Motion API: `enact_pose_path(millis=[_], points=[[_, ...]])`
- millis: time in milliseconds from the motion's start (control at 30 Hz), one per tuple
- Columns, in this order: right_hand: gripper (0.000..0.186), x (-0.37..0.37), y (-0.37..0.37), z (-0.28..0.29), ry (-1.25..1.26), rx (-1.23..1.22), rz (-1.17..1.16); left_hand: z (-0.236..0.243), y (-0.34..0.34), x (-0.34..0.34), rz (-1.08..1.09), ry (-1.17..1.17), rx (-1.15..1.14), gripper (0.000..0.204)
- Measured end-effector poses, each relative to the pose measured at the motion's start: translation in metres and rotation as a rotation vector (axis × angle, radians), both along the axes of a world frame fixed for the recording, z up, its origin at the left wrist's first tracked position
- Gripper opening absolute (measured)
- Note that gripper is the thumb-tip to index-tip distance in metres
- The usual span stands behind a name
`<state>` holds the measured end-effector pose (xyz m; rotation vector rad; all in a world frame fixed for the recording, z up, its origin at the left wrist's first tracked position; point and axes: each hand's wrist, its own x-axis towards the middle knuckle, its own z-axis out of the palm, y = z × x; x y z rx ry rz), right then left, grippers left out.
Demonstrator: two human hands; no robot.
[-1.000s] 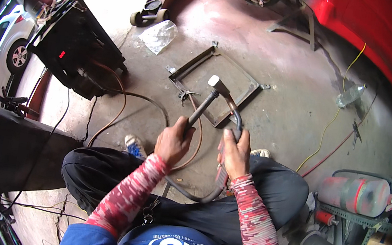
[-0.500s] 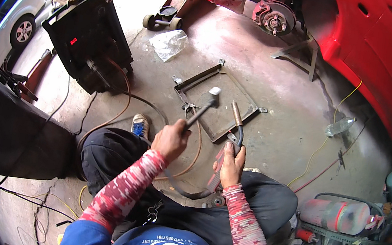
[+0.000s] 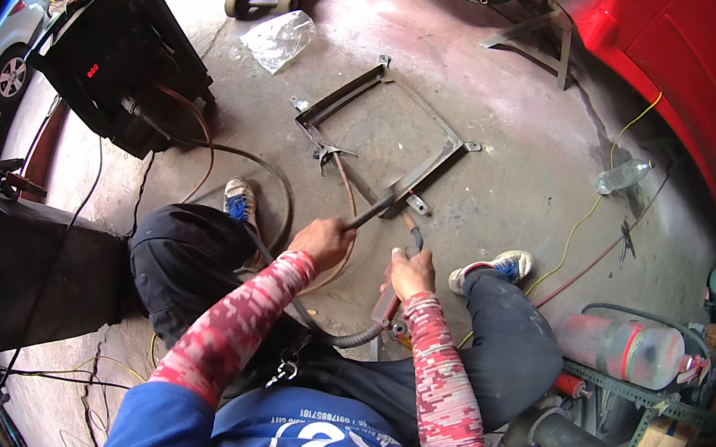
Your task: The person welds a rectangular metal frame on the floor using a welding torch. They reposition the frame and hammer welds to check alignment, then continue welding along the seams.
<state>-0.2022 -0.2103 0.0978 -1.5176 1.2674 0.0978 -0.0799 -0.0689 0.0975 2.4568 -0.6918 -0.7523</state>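
Note:
My left hand is closed around the dark handle of a hammer. The hammer's head, smeared by motion, is at the near corner of a rectangular steel frame lying on the floor; whether it touches cannot be told. In my closed right hand is a welding torch with a red handle and bent neck. Its copper-coloured nozzle points at that same corner, partly hidden behind the hammer. A ground clamp grips the frame's left side. A short metal piece sits beside the near corner.
A black welding machine stands at the left, its cables curving over the floor past my shoe. A plastic bag, a plastic bottle and a red car body lie beyond. A red cylinder rests at the right.
The hammer has swung down from above the frame to its near corner. The torch nozzle has swung left to the same corner. My right foot now shows, and the whole view has shifted.

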Motion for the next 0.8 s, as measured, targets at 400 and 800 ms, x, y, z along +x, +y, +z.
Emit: enact_pose_path(millis=[400, 800], points=[[0.04, -0.024, -0.012, -0.067, 0.064, 0.154, -0.129, -0.068, 0.011, -0.012, 0.185, 0.535, 0.097, 0.042], [0.05, 0.005, -0.053, -0.134, -0.239, 0.271, -0.428, -0.09, -0.064, -0.05, 0.189, 1.227, -0.306, 0.059]])
